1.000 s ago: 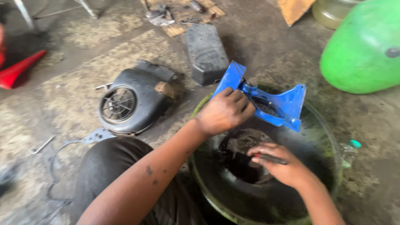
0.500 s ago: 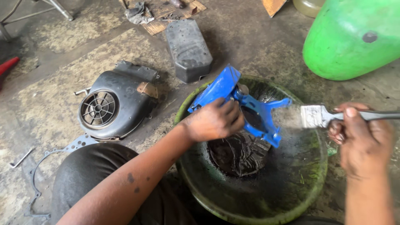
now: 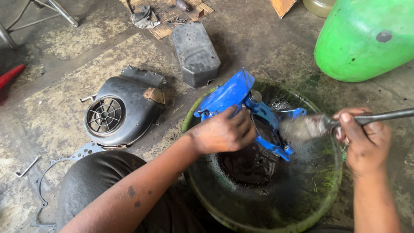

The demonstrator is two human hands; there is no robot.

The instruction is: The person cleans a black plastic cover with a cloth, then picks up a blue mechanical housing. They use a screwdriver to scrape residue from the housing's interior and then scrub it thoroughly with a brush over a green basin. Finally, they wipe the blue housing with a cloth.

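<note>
- Blue metal engine cover (image 3: 241,103), tilted over the green basin's (image 3: 327,190) far rim, clamped in my left hand (image 3: 224,133).
- Right hand (image 3: 364,140) wrapped tight round the paintbrush (image 3: 327,124), bristles just beside the cover's right edge.
- Black fan cover (image 3: 118,112) lies on the floor, left.

My right hand (image 3: 366,142) is no longer down in the dark liquid at the bottom of the basin (image 3: 258,215), where it was dipping a second ago; it is now raised at the basin's right rim, gripping the brush (image 3: 319,126). The bristles, which were spread flat and pale half a second ago, are now blurring just beside the right edge of the blue cover (image 3: 241,103). My left hand (image 3: 224,133) is tilting that cover a little more upright than before, its lower tip hanging over the dark liquid.
</note>
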